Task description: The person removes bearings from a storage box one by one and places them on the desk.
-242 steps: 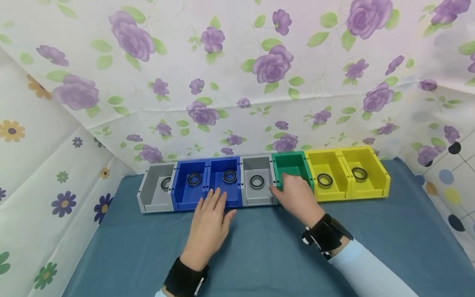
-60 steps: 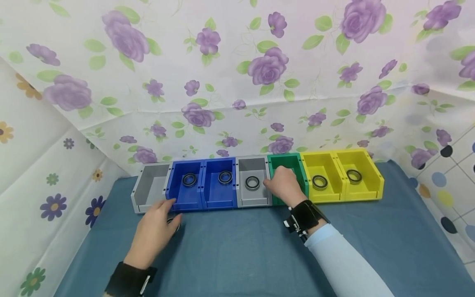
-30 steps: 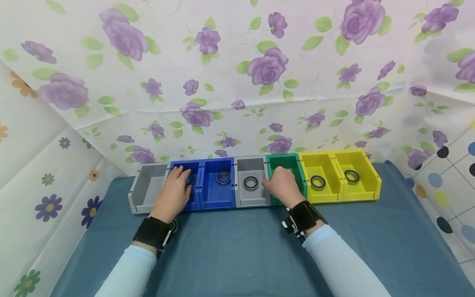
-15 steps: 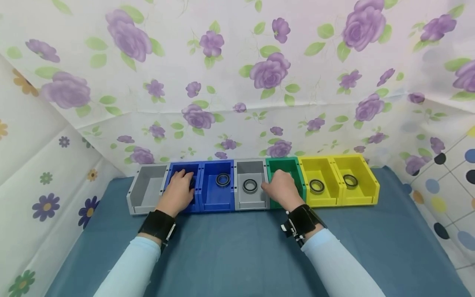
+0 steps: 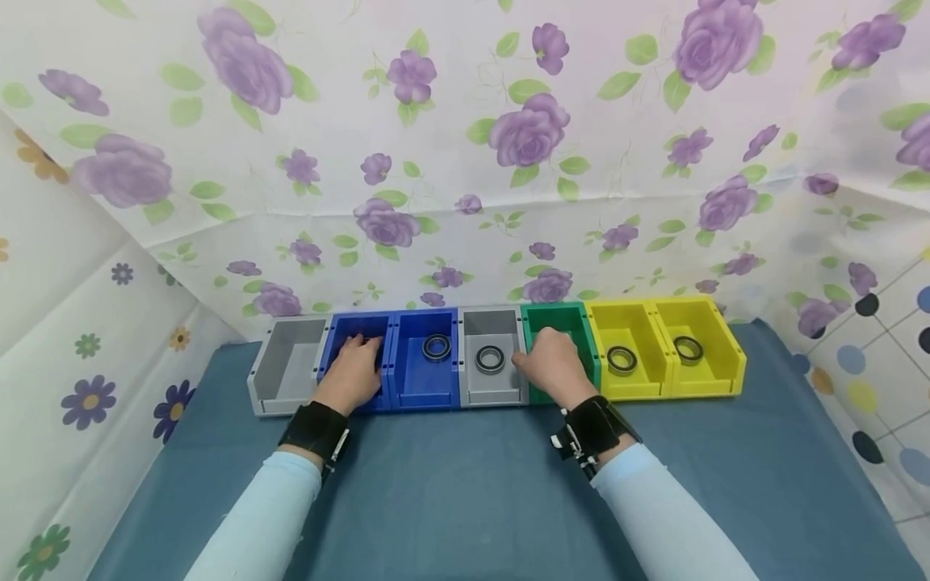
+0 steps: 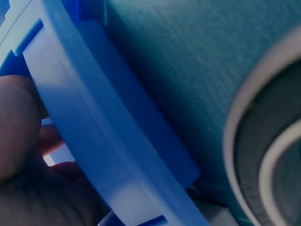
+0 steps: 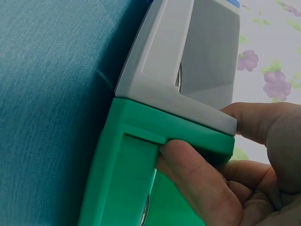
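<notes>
In the head view my left hand (image 5: pixel 352 373) reaches down into the left blue bin (image 5: pixel 366 324), its fingers bent behind the front wall. The bin's ring bearing is hidden under that hand; I cannot tell whether the fingers hold it. Beside the bin, the left wrist view has another bearing (image 6: pixel 254 136) lying on the blue cloth. My right hand (image 5: pixel 555 367) pinches the adjoining side walls of the green bin (image 7: pixel 110 174) and the middle gray bin (image 7: pixel 160 56), thumb on the gray side, fingers on the green. A bearing's edge (image 7: pixel 145 210) shows inside the green bin.
Bearings lie in the right blue bin (image 5: pixel 425 387), the middle gray bin and two yellow bins (image 5: pixel 701 319). The left gray bin (image 5: pixel 294 363) shows its bare floor. A flowered sheet (image 5: pixel 465 145) hangs behind the row.
The left gray bin's bearing has come out onto the cloth. My left hand has moved from it into the left blue bin, fingers now deeper. My right hand keeps its grip.
</notes>
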### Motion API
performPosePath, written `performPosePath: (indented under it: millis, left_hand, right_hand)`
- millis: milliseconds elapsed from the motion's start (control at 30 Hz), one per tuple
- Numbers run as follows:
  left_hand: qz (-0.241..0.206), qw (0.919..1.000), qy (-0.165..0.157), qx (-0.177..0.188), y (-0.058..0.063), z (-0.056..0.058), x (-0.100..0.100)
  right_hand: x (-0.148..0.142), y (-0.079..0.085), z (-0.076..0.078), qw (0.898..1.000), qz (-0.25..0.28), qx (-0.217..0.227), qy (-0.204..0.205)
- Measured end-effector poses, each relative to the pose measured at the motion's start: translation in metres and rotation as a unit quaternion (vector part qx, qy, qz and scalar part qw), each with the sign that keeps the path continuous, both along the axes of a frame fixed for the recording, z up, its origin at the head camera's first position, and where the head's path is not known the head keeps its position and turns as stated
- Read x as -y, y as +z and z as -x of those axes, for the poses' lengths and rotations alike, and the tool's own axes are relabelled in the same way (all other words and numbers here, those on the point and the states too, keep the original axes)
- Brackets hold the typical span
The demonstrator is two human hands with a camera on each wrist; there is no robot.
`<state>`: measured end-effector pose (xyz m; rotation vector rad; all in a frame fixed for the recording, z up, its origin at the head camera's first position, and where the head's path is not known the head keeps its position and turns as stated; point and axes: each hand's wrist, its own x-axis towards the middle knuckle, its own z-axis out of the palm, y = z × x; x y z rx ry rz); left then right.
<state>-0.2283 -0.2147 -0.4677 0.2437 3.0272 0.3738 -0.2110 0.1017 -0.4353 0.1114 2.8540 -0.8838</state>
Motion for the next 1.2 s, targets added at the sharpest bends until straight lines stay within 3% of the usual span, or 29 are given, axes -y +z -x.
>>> performPosePath:
  millis: [300, 533, 767, 1200]
  left_hand:
    - [0.017, 0.9995, -0.011, -0.025, 0.000, 0.000, 0.001]
    - [0.018, 0.9998, 0.001, -0.013, 0.000, -0.004, -0.001]
    - [0.030, 0.9989, -0.008, -0.034, 0.002, -0.009, -0.002]
    - [0.033, 0.9983, 0.001, -0.048, 0.001, -0.017, -0.001]
  right_hand:
    - [0.001, 0.001, 0.000, 1.000, -0.006, 0.006, 0.000]
    - [0.000, 0.001, 0.000, 1.000, -0.002, 0.004, -0.003]
    - [0.000, 0.001, 0.000, 1.000, -0.002, 0.006, -0.003]
    - [0.001, 0.001, 0.000, 1.000, 0.000, 0.012, -0.008]
